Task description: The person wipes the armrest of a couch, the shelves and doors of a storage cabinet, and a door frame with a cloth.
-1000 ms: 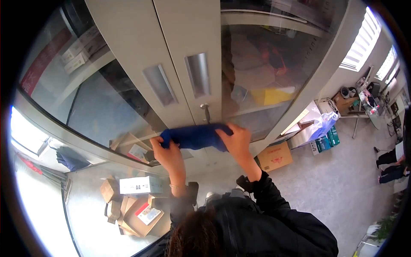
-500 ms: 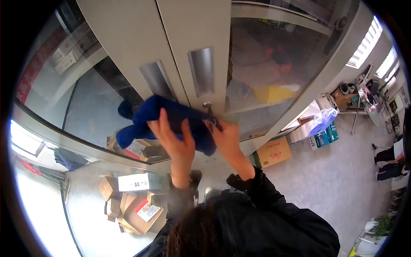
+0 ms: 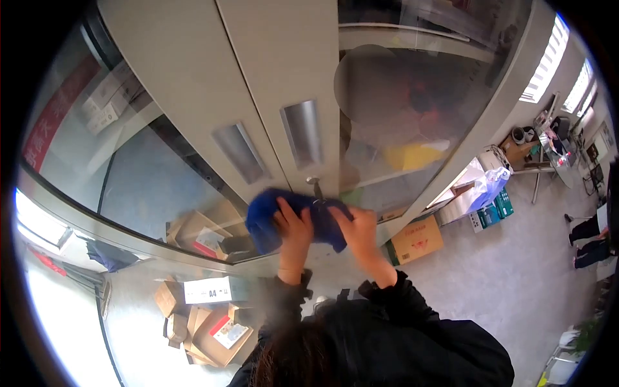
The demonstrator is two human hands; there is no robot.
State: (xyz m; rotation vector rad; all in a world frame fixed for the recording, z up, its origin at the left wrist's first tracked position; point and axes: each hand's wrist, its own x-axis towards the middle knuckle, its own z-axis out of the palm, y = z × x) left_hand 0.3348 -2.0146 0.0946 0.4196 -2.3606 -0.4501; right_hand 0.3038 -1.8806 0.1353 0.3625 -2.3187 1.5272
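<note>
A blue cloth [image 3: 261, 222], bunched up, is between my two hands in front of the cabinet doors [image 3: 251, 84]. My left hand [image 3: 295, 240] is closed on its middle, fingers pressed into the folds. At the cloth's right end my right hand [image 3: 362, 237] grips it, with the thumb on top. Just above the cloth, a key [image 3: 316, 189] hangs from the lock in the right door. Two recessed metal handles [image 3: 302, 134] sit higher up, one on each door. Part of the lower door surface is hidden behind the cloth.
Glass panes [image 3: 167, 168] flank the doors. Opened cardboard boxes [image 3: 219, 335] and a white A4 box [image 3: 207, 290] lie on the floor at left. To the right stand a brown carton [image 3: 416, 240] and a teal box [image 3: 493, 211]. Another person's legs [image 3: 590, 245] show at the far right.
The cloth has moved down and right from the left handle and is bunched smaller. My left hand has shifted right, closer to my right hand, which has moved slightly down and right.
</note>
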